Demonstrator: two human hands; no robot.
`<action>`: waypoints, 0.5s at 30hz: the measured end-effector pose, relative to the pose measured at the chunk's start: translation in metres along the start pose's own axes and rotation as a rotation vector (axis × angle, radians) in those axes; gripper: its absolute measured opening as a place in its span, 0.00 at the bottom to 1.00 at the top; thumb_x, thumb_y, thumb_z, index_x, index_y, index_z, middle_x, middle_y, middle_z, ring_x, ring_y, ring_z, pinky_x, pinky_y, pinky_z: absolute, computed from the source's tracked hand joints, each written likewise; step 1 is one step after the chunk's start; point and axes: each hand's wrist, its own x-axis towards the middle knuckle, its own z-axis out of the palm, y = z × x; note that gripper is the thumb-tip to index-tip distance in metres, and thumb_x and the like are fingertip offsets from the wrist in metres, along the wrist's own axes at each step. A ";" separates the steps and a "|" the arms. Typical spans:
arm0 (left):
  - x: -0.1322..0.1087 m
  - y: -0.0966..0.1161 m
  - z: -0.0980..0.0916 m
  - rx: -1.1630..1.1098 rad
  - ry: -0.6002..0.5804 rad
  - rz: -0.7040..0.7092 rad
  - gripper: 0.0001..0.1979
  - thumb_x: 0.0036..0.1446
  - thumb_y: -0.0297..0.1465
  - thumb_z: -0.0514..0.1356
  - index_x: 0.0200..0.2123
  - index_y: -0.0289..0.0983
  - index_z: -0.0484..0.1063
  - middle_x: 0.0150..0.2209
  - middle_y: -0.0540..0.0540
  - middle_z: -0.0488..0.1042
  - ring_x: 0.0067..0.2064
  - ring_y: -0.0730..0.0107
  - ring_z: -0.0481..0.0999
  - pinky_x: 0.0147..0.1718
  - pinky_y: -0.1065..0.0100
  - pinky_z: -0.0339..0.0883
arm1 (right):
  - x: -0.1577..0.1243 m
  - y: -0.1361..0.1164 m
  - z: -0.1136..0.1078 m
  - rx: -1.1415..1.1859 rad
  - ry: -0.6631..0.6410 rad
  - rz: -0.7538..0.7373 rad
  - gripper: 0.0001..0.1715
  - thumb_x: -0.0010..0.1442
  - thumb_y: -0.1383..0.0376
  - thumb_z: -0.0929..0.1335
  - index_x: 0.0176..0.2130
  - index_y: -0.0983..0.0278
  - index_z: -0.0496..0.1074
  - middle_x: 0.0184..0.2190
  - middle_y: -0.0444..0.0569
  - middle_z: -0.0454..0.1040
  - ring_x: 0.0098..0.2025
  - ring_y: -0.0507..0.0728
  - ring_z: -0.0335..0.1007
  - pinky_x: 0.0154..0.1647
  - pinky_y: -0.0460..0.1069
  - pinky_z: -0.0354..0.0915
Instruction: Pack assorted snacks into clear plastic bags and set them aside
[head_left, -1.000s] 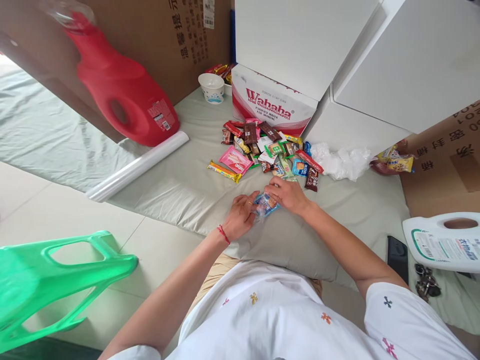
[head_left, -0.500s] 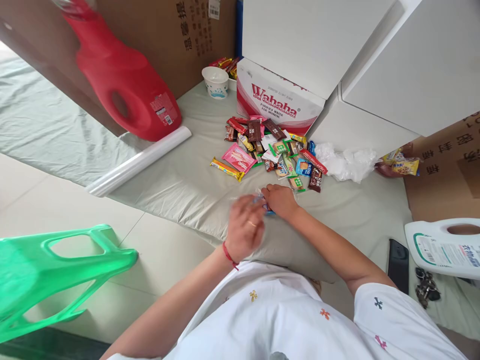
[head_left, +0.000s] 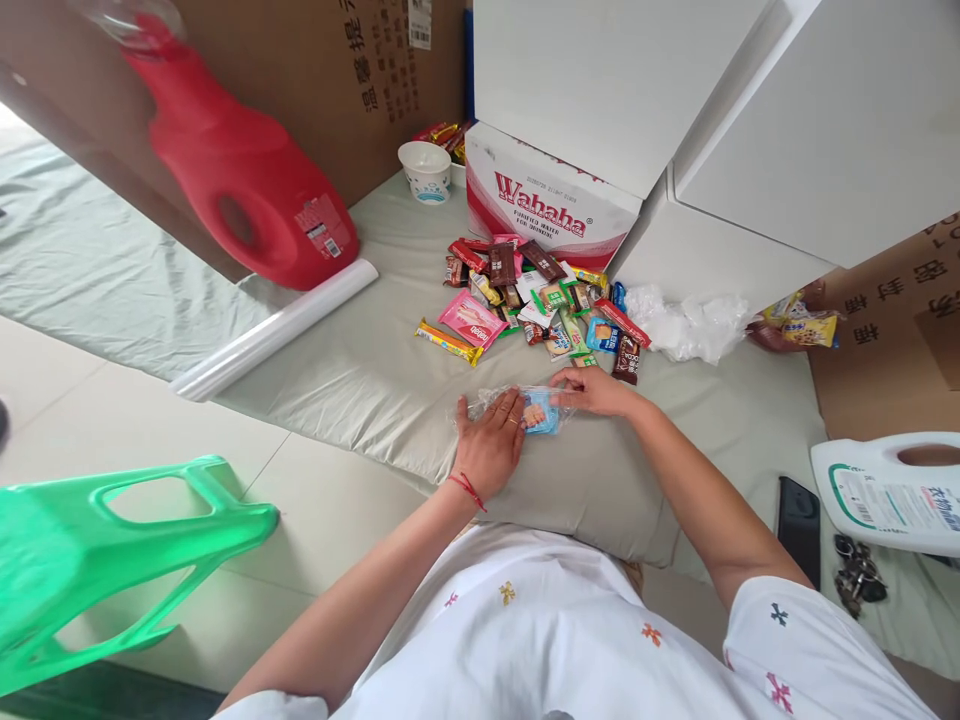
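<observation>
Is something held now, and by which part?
The left hand lies flat over the left part of a clear, crinkled plastic wrapper with a blue rectangular packet; the right hand touches the wrapper's right end. Whether either grips cannot be told.

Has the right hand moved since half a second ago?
Yes: the right hand has shifted to the right, judged against the red-and-white box behind the snack pile.

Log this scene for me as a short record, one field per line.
Left hand: flat, on clear plastic
Right hand: fingers at the right edge of the blue packet
Beyond hands: pile of wrapped snacks, in front of the Wahaha box
To the left: red jug, white roll, green stool
To the right: white bottle, keys
Unclear: whether the right fingers grip
</observation>
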 end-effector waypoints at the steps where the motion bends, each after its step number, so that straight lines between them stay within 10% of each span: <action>1: 0.000 0.001 0.000 0.004 0.001 0.007 0.24 0.72 0.33 0.47 0.69 0.43 0.62 0.69 0.35 0.64 0.67 0.48 0.69 0.67 0.25 0.29 | -0.005 0.003 -0.007 0.034 -0.087 -0.009 0.32 0.57 0.45 0.72 0.51 0.65 0.76 0.27 0.41 0.72 0.29 0.52 0.65 0.30 0.46 0.58; 10: 0.000 0.000 0.001 0.012 -0.023 0.000 0.24 0.73 0.34 0.47 0.68 0.42 0.63 0.69 0.36 0.64 0.67 0.49 0.69 0.68 0.26 0.29 | -0.056 0.034 -0.053 -0.079 -0.462 0.235 0.22 0.53 0.47 0.74 0.32 0.65 0.80 0.27 0.45 0.75 0.30 0.54 0.64 0.32 0.48 0.58; 15: 0.000 0.000 0.002 0.020 -0.016 0.001 0.24 0.73 0.34 0.47 0.69 0.42 0.62 0.69 0.36 0.64 0.67 0.49 0.69 0.69 0.27 0.30 | -0.074 0.036 -0.062 0.024 -0.021 0.187 0.30 0.59 0.42 0.69 0.42 0.64 0.79 0.37 0.50 0.77 0.38 0.57 0.68 0.39 0.50 0.63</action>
